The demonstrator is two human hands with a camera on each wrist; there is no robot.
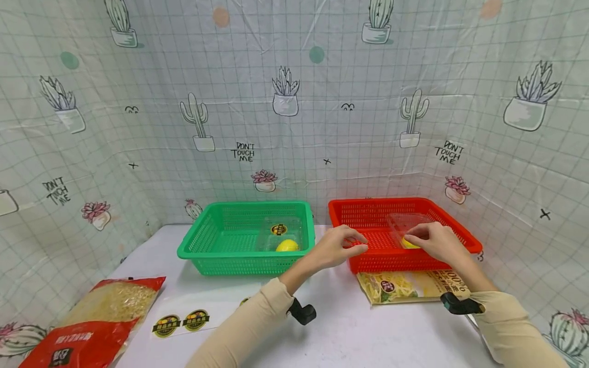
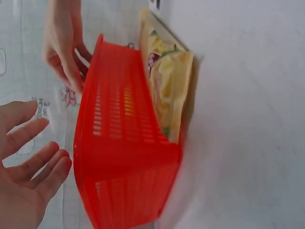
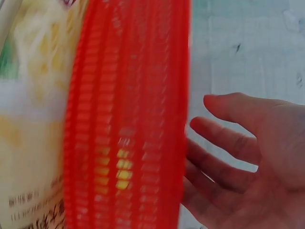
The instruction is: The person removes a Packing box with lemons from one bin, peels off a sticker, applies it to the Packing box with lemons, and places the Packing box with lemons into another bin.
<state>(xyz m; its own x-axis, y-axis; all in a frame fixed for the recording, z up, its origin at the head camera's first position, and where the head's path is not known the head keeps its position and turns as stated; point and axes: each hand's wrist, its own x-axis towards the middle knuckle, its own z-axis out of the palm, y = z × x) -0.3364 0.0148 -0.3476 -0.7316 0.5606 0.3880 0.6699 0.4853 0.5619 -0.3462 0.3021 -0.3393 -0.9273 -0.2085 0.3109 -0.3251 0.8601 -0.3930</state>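
In the head view, a yellow item [image 1: 408, 244] in the red basket [image 1: 386, 261] is partly hidden by the right hand [image 1: 437, 241]. In the left wrist view, the left hand [image 2: 23, 183] is seen with fingers spread; in the right wrist view, parted fingers are shown.

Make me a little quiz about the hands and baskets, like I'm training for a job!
1. True or false: a yellow thing sits in the green basket.
2. Which basket is nearer the right hand?
A) the green basket
B) the red basket
3. Fill in the gap: the left hand is holding ____.

Key: 1. True. 2. B. 3. Nothing.
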